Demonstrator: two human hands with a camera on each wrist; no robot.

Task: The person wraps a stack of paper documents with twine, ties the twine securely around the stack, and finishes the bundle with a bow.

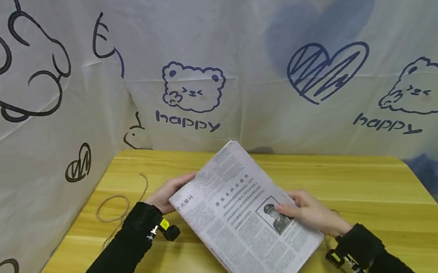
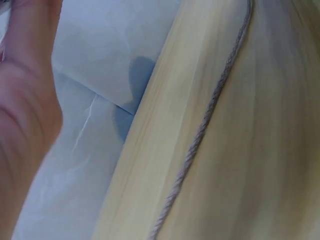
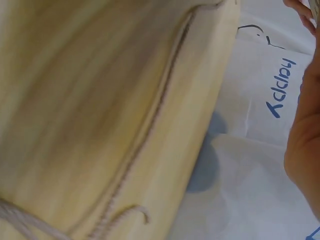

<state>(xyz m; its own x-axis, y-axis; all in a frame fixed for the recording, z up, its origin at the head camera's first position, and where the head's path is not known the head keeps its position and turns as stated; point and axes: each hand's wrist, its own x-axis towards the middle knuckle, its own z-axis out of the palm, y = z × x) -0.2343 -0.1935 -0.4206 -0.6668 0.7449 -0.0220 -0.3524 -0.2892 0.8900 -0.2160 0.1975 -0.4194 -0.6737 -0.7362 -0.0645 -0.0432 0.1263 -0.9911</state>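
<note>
"happy" printed on backdrop cloth (image 1: pixel 247 103); newspaper (image 1: pixel 241 221) print unreadable.

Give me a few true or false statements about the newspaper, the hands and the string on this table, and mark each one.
1. Both hands hold the folded newspaper. True: the left hand grips its left edge and the right hand its right side.
2. The newspaper is rolled into a tube. False: it is folded flat.
3. A length of string lies on the wooden table left of the left hand. True.
4. The string is tied round the newspaper. False: it lies loose on the table, apart from the paper.
5. The backdrop cloth is plain. False: it is printed with bears, hearts and the word happy.
</note>
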